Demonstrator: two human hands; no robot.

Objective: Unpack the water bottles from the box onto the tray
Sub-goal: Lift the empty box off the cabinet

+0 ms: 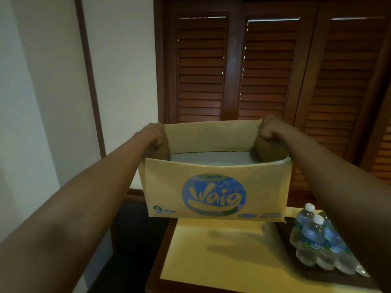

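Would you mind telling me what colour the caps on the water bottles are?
White caps on the water bottles, seen in the head view.

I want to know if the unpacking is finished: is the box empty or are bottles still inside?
Apparently empty: the open box shows only a pale bare bottom, no caps, though its near part is hidden. Bottles stand outside.

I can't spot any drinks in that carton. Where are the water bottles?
The water bottles stand low on the right, on a dark tray, beneath the right forearm and below the lifted box.
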